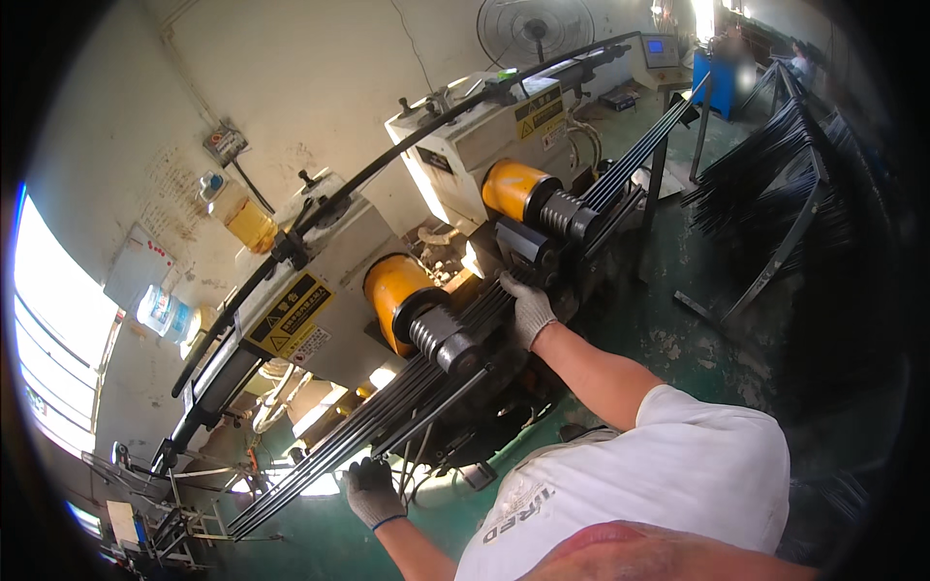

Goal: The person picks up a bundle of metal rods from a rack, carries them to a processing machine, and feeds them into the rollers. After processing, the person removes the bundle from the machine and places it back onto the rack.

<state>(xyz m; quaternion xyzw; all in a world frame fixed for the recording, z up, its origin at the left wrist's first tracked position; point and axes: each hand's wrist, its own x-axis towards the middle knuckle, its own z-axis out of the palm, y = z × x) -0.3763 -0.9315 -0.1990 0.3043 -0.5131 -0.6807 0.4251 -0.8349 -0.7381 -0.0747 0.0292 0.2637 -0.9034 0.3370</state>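
Observation:
Several long dark metal rods point(320, 465) run diagonally beneath two ribbed black rollers point(444, 339) on a machine. My right hand point(530, 308), in a pale knitted glove, reaches to the rods between the two roller stations. Its fingers bend over them, and their tips are partly hidden. Down at the lower left, my left hand point(373, 492) wears a glove with dark fingers and a pale back. It sits beside the rods, close to the end of a thicker bar point(426, 414). Whether its fingers grip anything is unclear.
Orange cylinders point(399, 295) jut from the pale machine housings point(339, 290). A long black rail point(387, 155) crosses above them. Bundled dark rods point(756, 179) rest on a metal rack at right. Behind are a fan point(536, 34) and a control box point(659, 53).

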